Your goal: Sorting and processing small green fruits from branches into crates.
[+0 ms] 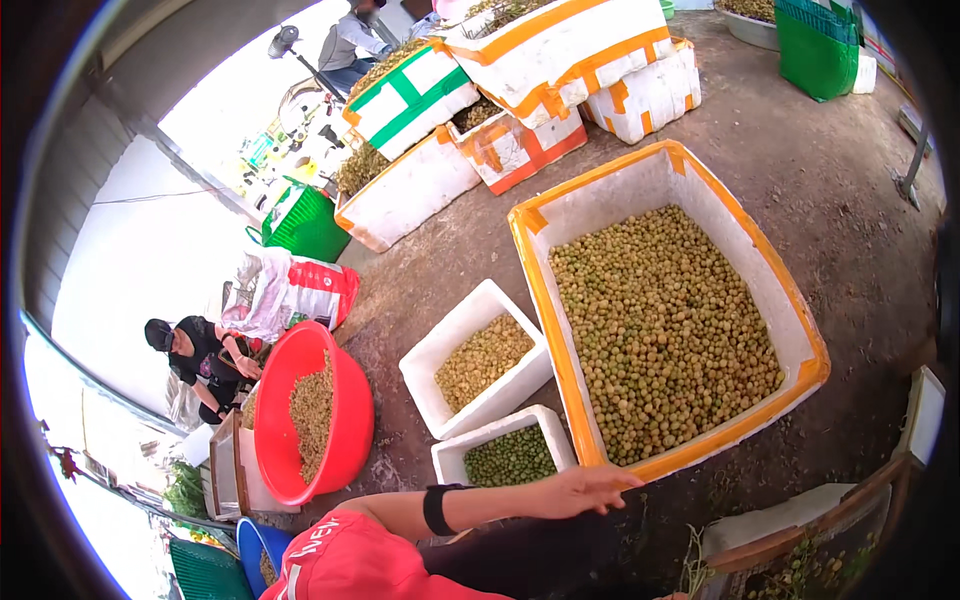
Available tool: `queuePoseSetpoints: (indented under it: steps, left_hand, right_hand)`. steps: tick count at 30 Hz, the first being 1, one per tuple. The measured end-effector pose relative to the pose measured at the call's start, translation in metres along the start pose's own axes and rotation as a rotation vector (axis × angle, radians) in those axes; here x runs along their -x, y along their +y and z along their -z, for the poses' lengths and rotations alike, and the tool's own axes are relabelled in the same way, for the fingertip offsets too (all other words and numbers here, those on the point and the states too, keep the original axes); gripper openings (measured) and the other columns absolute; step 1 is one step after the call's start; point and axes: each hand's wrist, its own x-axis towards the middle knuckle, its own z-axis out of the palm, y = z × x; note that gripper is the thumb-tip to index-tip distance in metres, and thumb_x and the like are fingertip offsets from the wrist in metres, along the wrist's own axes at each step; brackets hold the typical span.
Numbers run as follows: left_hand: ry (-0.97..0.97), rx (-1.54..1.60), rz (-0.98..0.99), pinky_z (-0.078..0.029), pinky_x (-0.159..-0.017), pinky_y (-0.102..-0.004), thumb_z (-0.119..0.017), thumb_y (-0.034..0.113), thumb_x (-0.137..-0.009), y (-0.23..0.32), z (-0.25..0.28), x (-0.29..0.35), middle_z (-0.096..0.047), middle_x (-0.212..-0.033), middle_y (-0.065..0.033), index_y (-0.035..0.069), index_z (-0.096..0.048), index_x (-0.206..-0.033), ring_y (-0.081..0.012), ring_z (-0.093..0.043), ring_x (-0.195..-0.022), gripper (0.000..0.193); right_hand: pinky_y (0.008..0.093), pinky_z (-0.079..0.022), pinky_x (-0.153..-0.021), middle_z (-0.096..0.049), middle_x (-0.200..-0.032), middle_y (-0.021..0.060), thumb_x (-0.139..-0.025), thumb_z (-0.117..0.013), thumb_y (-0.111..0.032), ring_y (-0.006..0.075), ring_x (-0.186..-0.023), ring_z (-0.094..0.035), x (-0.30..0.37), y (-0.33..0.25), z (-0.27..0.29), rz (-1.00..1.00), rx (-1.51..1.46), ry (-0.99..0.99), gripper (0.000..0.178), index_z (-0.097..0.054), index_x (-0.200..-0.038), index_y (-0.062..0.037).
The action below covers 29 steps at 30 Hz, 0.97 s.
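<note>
My left hand [590, 490], at the end of a red sleeve with a black wristband [440, 510], reaches across with its fingers stretched out and nothing visible in them. It is at the near corner of a big white foam box [800, 368] edged in orange tape; whether it touches the rim I cannot tell. Small round yellow-brown fruits [665, 330] fill the bottom of that box. Beside it stand a white foam box [420, 375] of paler fruits and a smaller one [450, 462] of green fruits. Only a sliver of my right hand [675, 596] shows at the lower edge.
A wood-framed tray [820, 525] with stems lies at lower right. A red tub [350, 420] and a blue tub [250, 550] stand left, near a crouching person [205, 365]. Taped foam boxes [410, 195] are stacked at the back, and another person [350, 45] sits beyond.
</note>
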Motion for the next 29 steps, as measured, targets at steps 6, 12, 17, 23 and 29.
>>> queuePoseSetpoints:
  steps: [6,12,17,23,29]
  left_hand:
    - [-0.426,0.825,0.205,-0.041,-0.077,-0.0226,-0.049,0.025,-0.085,0.033,-0.072,-0.041,-0.042,-0.115,-0.0021,0.008,-0.034,-0.124,-0.0101,-0.049,-0.091,0.045]
    - [-0.248,0.260,0.280,-0.044,-0.071,-0.0236,-0.054,0.010,-0.081,0.080,-0.079,-0.019,-0.059,-0.087,-0.0026,0.004,-0.053,-0.106,-0.0094,-0.055,-0.080,0.026]
    - [-0.263,0.372,0.062,-0.045,-0.072,-0.0263,-0.058,0.006,-0.076,0.092,-0.099,0.014,-0.059,-0.088,-0.0046,0.003,-0.053,-0.104,-0.0115,-0.055,-0.080,0.028]
    - [-0.069,0.232,0.036,-0.045,-0.075,-0.0281,-0.059,0.007,-0.075,0.128,-0.119,0.054,-0.059,-0.089,-0.0061,0.004,-0.053,-0.104,-0.0121,-0.055,-0.082,0.030]
    - [0.053,0.671,0.254,-0.040,-0.075,-0.0203,-0.054,0.009,-0.079,0.151,-0.115,0.099,-0.050,-0.094,-0.0007,0.004,-0.041,-0.117,-0.0076,-0.049,-0.084,0.041]
  right_hand:
    - [0.0209,-0.027,-0.041,-0.041,-0.062,-0.0024,-0.084,-0.050,-0.028,0.0090,-0.046,-0.034,0.000,-0.007,-0.038,0.022,0.200,0.310,0.020,-0.052,-0.085,-0.0076]
    - [0.0209,-0.027,-0.040,-0.043,-0.063,-0.0027,-0.085,-0.049,-0.029,0.0076,-0.045,-0.033,0.028,0.018,-0.033,0.043,0.154,0.319,0.018,-0.052,-0.085,-0.0117]
    - [0.0213,-0.029,-0.040,-0.041,-0.062,-0.0035,-0.085,-0.048,-0.033,0.0077,-0.046,-0.034,0.058,0.048,-0.066,0.061,0.249,0.389,0.018,-0.051,-0.085,-0.0149]
    - [0.0195,-0.032,-0.046,-0.042,-0.063,-0.0049,-0.085,-0.049,-0.032,0.0084,-0.052,-0.039,0.091,0.089,-0.102,0.127,0.262,0.369,0.018,-0.051,-0.086,-0.0140]
    - [0.0180,-0.034,-0.053,-0.044,-0.066,-0.0047,-0.079,-0.057,-0.023,0.0062,-0.059,-0.041,0.108,0.093,-0.137,0.238,0.588,0.474,0.014,-0.053,-0.085,-0.0112]
